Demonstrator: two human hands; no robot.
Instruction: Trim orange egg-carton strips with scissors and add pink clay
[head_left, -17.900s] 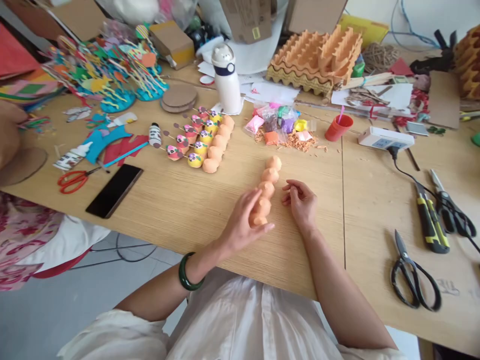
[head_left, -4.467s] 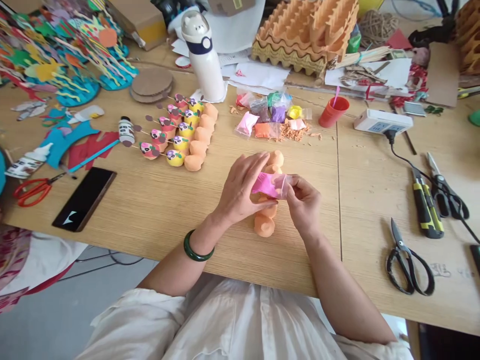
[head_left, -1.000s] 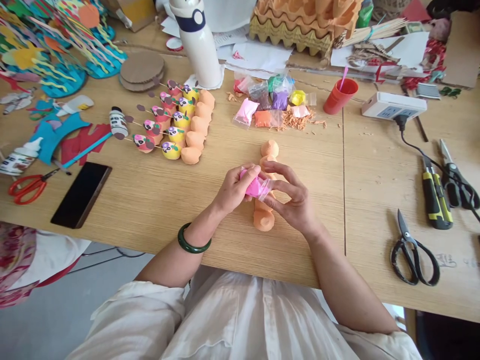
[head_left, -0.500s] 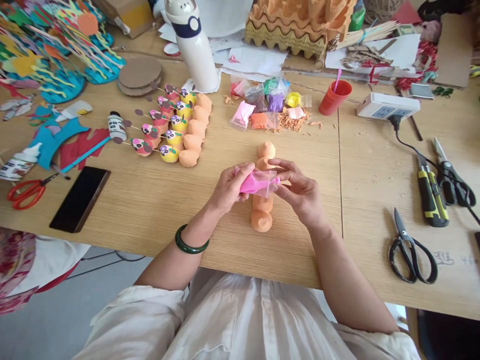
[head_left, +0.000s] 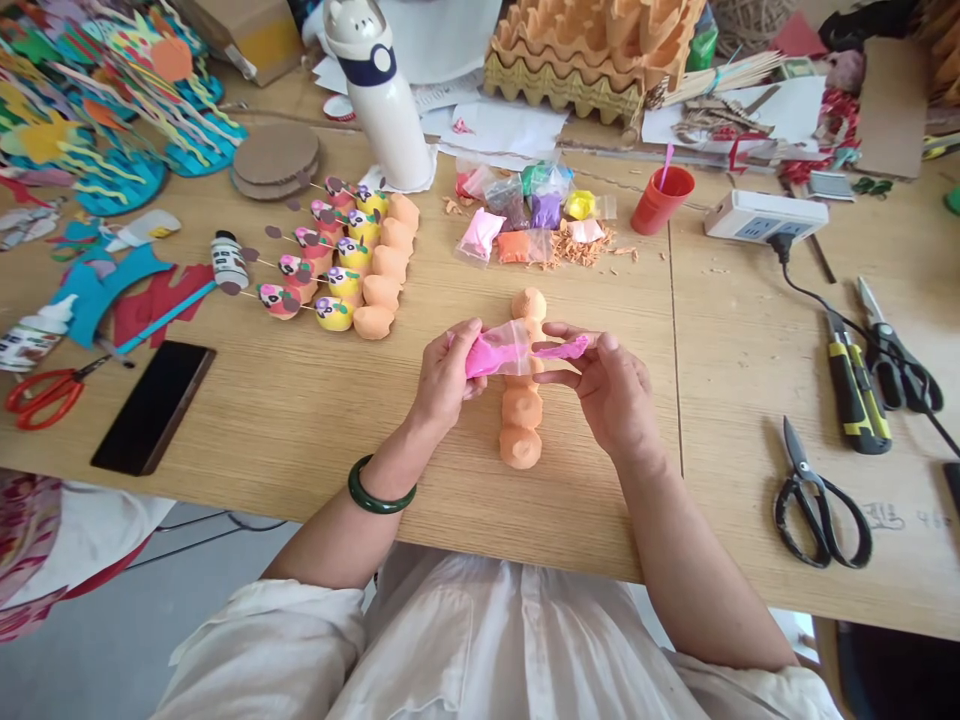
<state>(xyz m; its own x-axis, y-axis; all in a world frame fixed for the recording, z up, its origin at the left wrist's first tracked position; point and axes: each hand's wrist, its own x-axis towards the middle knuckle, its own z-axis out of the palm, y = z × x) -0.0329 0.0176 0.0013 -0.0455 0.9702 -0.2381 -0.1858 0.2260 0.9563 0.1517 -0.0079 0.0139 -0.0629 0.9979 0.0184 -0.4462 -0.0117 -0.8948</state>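
My left hand [head_left: 444, 375] is closed around a clear zip bag [head_left: 513, 345] with bright pink modelling clay [head_left: 484, 355] inside. My right hand [head_left: 611, 385] pinches a stretched strip of the same pink clay [head_left: 564, 349], which comes out of the bag's mouth. Beneath both hands a row of orange egg-carton cups [head_left: 521, 408] lies on the table, its middle partly covered by the fingers and bag. Further back are several small bags of coloured clay, among them a purple one [head_left: 546, 210] and an orange one [head_left: 514, 246].
Decorated egg-carton cups [head_left: 334, 312] stand at the left, near a phone [head_left: 154, 408] and red-handled scissors [head_left: 46, 398]. A white bottle [head_left: 386, 110] and stacked egg trays [head_left: 570, 75] are behind. At the right are a red cup [head_left: 661, 202], a power strip [head_left: 765, 217] and black scissors [head_left: 821, 510].
My right hand has moved right, away from the bag, drawing a strip of pink clay out of it. My left hand has shifted slightly left with the bag.
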